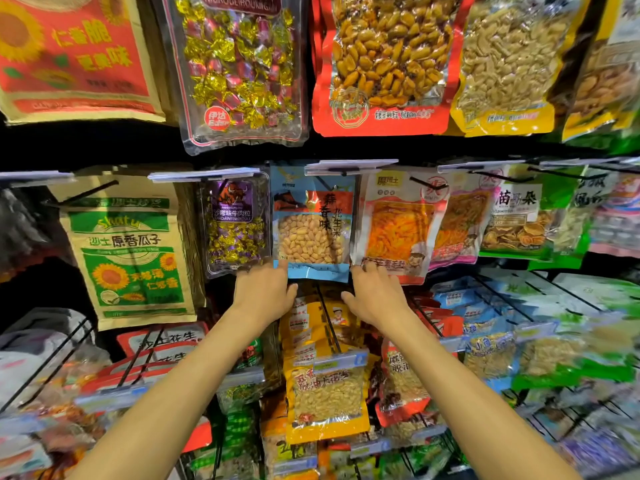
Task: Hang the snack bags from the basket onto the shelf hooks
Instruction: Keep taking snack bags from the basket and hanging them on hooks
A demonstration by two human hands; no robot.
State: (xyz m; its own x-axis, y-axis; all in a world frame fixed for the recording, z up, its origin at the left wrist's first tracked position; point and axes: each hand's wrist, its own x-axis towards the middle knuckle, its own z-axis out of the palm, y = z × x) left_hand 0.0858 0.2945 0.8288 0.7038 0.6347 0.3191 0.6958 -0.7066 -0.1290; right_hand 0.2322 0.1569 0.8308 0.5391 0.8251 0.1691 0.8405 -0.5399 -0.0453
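Note:
A blue peanut bag point(313, 223) with a clear window hangs from a black shelf hook point(327, 183) in the middle row, straight ahead. My left hand point(265, 294) is at its lower left corner with the fingers stretched up, touching the bag's edge. My right hand point(375, 297) is at the lower right corner, fingertips against the bag's edge and the neighbouring orange snack bag point(398, 230). Both thumbs are spread below the bag's bottom edge and pinch nothing. The basket is out of view.
A purple candy bag point(237, 223) hangs just left of the blue bag and a sunflower seed bag point(130, 251) further left. Rows of snack bags fill the hooks above and below, among them yellow peanut bags point(323, 389) under my hands.

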